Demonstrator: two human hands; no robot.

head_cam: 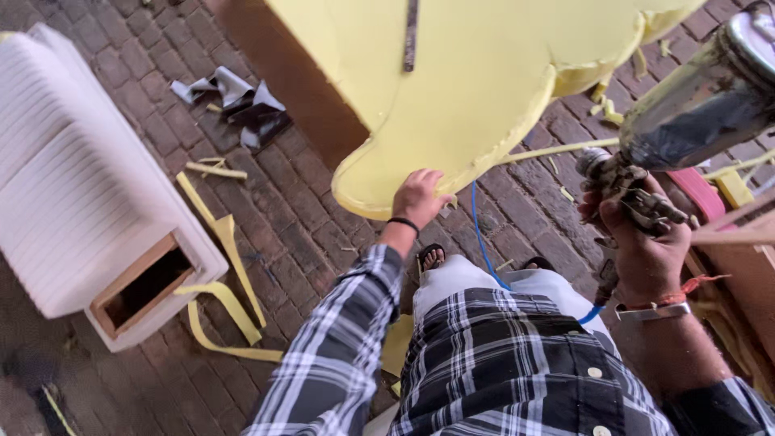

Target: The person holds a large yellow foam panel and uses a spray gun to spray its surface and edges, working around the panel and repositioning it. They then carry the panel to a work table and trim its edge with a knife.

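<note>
My left hand [417,196] grips the lower curved edge of a large yellow foam sheet [468,73] that stretches across the top of the view. My right hand [642,242] is closed around the handle of a metal spray gun [646,173] with a steel cup [710,93] on top. A blue hose [482,234] runs down from the gun past my legs. The gun's nozzle points toward the foam's edge, a short way from it.
A white ribbed upholstered piece [81,186] with an open wooden end lies at left on the brick floor [299,202]. Yellow foam strips [226,282] and dark fabric scraps [242,105] litter the bricks. A wooden frame [739,258] stands at right.
</note>
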